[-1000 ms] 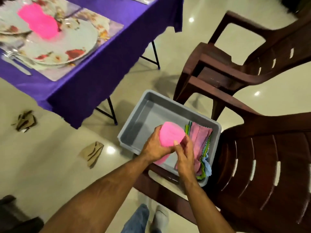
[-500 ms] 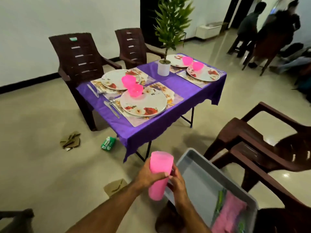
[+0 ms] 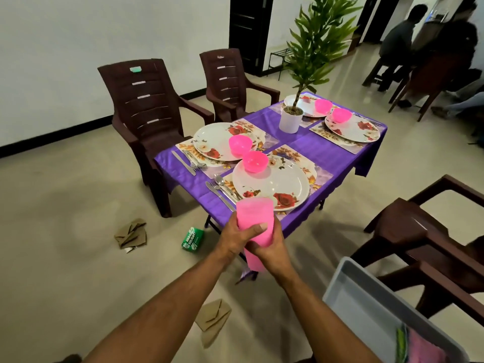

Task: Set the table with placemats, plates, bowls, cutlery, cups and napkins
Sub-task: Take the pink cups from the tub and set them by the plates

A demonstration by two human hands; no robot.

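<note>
Both hands hold a stack of pink cups (image 3: 255, 224) in the air, in front of the near edge of the table (image 3: 322, 150). The left hand (image 3: 239, 238) wraps the upper part of the stack, thumb laid across its front; the right hand (image 3: 272, 251) grips it lower down, fingers curled round the side. The cups stand nearly upright, open ends away from the person.

The table, under a purple cloth, carries four floral placemats, each with a floral plate and a pink bowl. The nearest plate (image 3: 271, 183) lies just beyond the cups, its bowl (image 3: 254, 161) on its far rim. Cutlery (image 3: 222, 191) lies on the left of this plate; a second set (image 3: 188, 161) lies beside the next plate (image 3: 222, 140). A potted plant (image 3: 290, 121) stands between the place settings.

A grey bin (image 3: 366, 305) at lower right holds folded cloths (image 3: 421, 347). Brown chairs (image 3: 146, 113) stand behind the table. Brown paper scraps (image 3: 132, 233) and a green packet (image 3: 193, 239) lie on the floor.
</note>
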